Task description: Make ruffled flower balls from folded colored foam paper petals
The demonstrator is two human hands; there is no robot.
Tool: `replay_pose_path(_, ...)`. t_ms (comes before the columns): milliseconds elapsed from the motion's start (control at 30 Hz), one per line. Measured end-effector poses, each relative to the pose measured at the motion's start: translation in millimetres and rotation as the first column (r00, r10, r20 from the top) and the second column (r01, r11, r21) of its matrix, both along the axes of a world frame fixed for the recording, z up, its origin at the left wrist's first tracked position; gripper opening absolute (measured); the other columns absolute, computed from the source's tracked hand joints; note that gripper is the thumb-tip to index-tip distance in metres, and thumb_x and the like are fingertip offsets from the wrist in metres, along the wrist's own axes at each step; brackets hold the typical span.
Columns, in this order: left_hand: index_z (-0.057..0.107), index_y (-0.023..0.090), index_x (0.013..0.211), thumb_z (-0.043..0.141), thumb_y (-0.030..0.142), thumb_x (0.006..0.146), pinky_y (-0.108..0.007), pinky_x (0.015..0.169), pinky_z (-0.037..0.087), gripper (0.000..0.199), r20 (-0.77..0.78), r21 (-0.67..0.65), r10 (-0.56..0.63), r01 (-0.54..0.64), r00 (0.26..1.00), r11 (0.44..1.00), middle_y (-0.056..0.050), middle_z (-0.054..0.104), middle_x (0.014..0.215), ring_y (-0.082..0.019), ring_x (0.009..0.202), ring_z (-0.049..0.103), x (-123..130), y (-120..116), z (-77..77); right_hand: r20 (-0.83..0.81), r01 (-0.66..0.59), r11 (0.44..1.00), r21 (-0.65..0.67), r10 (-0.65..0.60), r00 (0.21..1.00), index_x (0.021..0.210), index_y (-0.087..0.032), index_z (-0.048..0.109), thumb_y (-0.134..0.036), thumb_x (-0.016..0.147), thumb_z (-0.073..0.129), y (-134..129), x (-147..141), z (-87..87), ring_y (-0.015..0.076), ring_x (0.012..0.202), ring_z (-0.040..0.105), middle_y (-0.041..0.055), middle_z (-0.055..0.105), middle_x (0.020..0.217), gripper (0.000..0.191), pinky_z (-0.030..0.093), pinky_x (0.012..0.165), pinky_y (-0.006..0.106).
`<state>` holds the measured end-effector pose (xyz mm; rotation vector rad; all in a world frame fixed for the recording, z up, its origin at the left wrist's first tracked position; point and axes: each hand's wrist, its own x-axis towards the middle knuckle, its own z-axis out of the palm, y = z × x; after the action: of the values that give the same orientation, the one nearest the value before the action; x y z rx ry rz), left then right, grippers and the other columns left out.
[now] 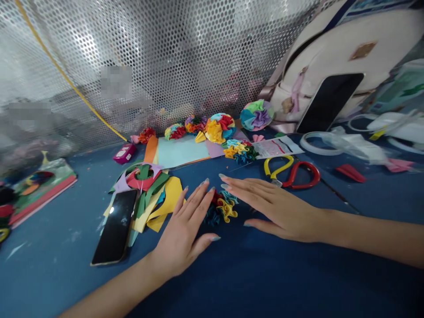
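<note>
Just two hands (182, 229) (281, 212), two phones (115, 226) (329, 102)

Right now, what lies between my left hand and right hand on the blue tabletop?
A ruffled yellow, red and teal paper flower lies between your left hand and right hand, in the head view.

Bare left hand (182, 232) and right hand (281, 210), long tapered fingernails (206, 181) in pale grey polish

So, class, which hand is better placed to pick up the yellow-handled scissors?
Probably the right hand: its fingers lie near the scissors, while the left hand sits farther off, beyond the paper flower.
</note>
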<state>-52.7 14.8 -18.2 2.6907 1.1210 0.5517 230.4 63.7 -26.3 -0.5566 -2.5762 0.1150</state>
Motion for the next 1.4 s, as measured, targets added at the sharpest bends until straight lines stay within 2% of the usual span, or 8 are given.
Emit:
replay_pose_path(200, 0.006, 0.027, 0.169, 0.035, 0.053, 0.109, -0.058, 0.130, 0.022, 0.071, 0.013, -0.014, -0.001, 0.001, 1.000, 1.000, -0.017, 0.026, 0.173, -0.031, 0.161, 0.025, -2, -2, 0.1, 0.014, 0.044, 0.994, 0.096, -0.046, 0.999, 0.168, -0.026, 0.018, -0.021, 0.103, 0.052, 13, 1, 7.1, 0.0264, 0.150, 0.045, 0.0118, 0.045, 0.164, 0.073, 0.043, 0.120, 0.051)
replay_pose_path(367, 0.008, 0.028, 0.168, 0.036, 0.050, 0.109, -0.059, 0.129, 0.024, 0.069, 0.030, -0.027, -0.013, 0.014, 0.999, 1.000, -0.016, 0.025, 0.173, -0.030, 0.161, 0.025, -2, -2, 2.9, 0.005, 0.292, 0.952, 0.089, -0.294, 0.956, 0.164, -0.027, 0.028, -0.035, 0.105, 0.048, 54, 11, 14.5, 0.0306, 0.150, 0.045, 0.0111, 0.046, 0.163, 0.063, 0.042, 0.119, 0.058)
replay_pose_path(500, 0.008, 0.029, 0.168, 0.039, 0.045, 0.110, -0.059, 0.129, 0.025, 0.068, 0.037, -0.039, -0.009, 0.010, 0.999, 0.999, -0.016, 0.027, 0.173, -0.030, 0.161, 0.026, -2, -3, 4.1, 0.098, 0.436, 0.900, 0.015, -0.435, 0.895, 0.164, -0.019, 0.027, -0.059, 0.095, 0.059, 90, 20, 11.7, 0.0415, 0.148, 0.044, 0.0183, 0.040, 0.166, 0.086, 0.047, 0.112, 0.065)
replay_pose_path(600, 0.007, 0.030, 0.168, 0.041, 0.041, 0.109, -0.059, 0.129, 0.026, 0.069, 0.038, -0.035, -0.001, 0.003, 0.999, 0.999, -0.016, 0.028, 0.172, -0.031, 0.160, 0.027, -2, -3, 3.9, 0.135, 0.487, 0.873, -0.025, -0.480, 0.867, 0.161, -0.021, 0.034, -0.064, 0.092, 0.061, 104, 22, 7.5, 0.0436, 0.138, 0.054, 0.0181, 0.048, 0.160, 0.086, 0.053, 0.104, 0.064)
replay_pose_path(733, 0.008, 0.030, 0.168, 0.042, 0.040, 0.109, -0.059, 0.129, 0.027, 0.069, 0.047, -0.033, 0.000, 0.002, 0.999, 0.999, -0.016, 0.029, 0.172, -0.030, 0.160, 0.028, -3, -3, 2.9, 0.056, 0.451, 0.892, -0.021, -0.449, 0.892, 0.153, -0.026, 0.046, -0.058, 0.093, 0.060, 101, 20, 8.4, 0.0385, 0.131, 0.060, 0.0141, 0.060, 0.147, 0.070, 0.056, 0.101, 0.058)
replay_pose_path(900, 0.010, 0.030, 0.168, 0.041, 0.041, 0.110, -0.059, 0.129, 0.026, 0.067, 0.060, -0.037, -0.003, 0.005, 0.998, 0.999, -0.016, 0.029, 0.172, -0.029, 0.161, 0.026, -3, -3, 1.6, 0.006, 0.399, 0.917, -0.024, -0.399, 0.917, 0.149, -0.028, 0.049, -0.053, 0.091, 0.061, 87, 17, 12.9, 0.0381, 0.129, 0.058, 0.0131, 0.062, 0.139, 0.064, 0.055, 0.099, 0.057)
replay_pose_path(1133, 0.009, 0.030, 0.168, 0.041, 0.040, 0.110, -0.059, 0.129, 0.026, 0.067, 0.068, -0.059, -0.005, 0.009, 0.998, 0.998, -0.015, 0.028, 0.172, -0.029, 0.161, 0.026, -3, -3, 2.1, -0.222, 0.379, 0.865, -0.330, -0.462, 0.859, 0.146, -0.020, 0.053, -0.051, 0.088, 0.069, 101, 38, 26.7, 0.0317, 0.116, 0.065, 0.0154, 0.064, 0.136, 0.068, 0.054, 0.103, 0.049)
replay_pose_path(1400, 0.006, 0.033, 0.167, 0.044, 0.041, 0.109, -0.058, 0.130, 0.027, 0.070, 0.133, -0.108, 0.053, -0.038, 0.990, 0.993, -0.012, 0.031, 0.172, -0.029, 0.160, 0.029, -4, -2, -0.2, -0.041, 0.511, 0.815, -0.272, -0.541, 0.840, 0.142, -0.013, 0.054, -0.052, 0.091, 0.065, 131, 68, 22.1, 0.0332, 0.120, 0.066, 0.0204, 0.068, 0.133, 0.065, 0.051, 0.107, 0.048)
